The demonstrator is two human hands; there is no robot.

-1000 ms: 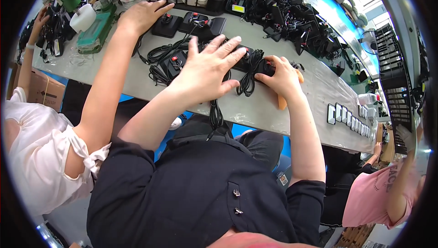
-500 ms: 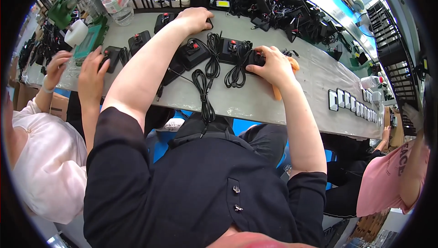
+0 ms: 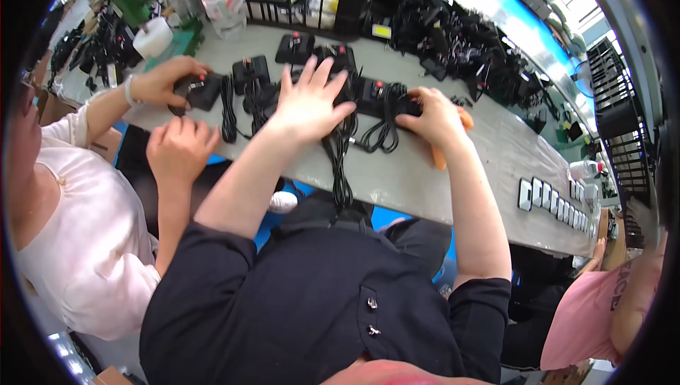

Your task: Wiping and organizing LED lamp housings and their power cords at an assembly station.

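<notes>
My left hand (image 3: 310, 107) is over the middle of the bench with its fingers spread, holding nothing, above black boxes and coiled cables. At its fingertips is a black box with a red part on top (image 3: 343, 56). My right hand (image 3: 435, 117) has its thumb and fingers around a small black box (image 3: 409, 106), partly hidden by the hand. Left of it lies another black box with a red part (image 3: 377, 92), and a black cable coil (image 3: 386, 124) loops down in front. A bundle of black cable (image 3: 341, 172) hangs past the bench's near edge.
At left, a co-worker's hand (image 3: 166, 82) holds a black box (image 3: 201, 92). A black crate (image 3: 297, 6) stands at the back, beside a large heap of black cables and adapters (image 3: 432, 24). An orange object (image 3: 440, 155) lies by my right wrist. Small white-and-black pieces (image 3: 542, 194) line the right side.
My left hand has left a box at the back and come nearer with its fingers spread. The co-worker's hand has reached onto the left box. My right hand stays at its box.
</notes>
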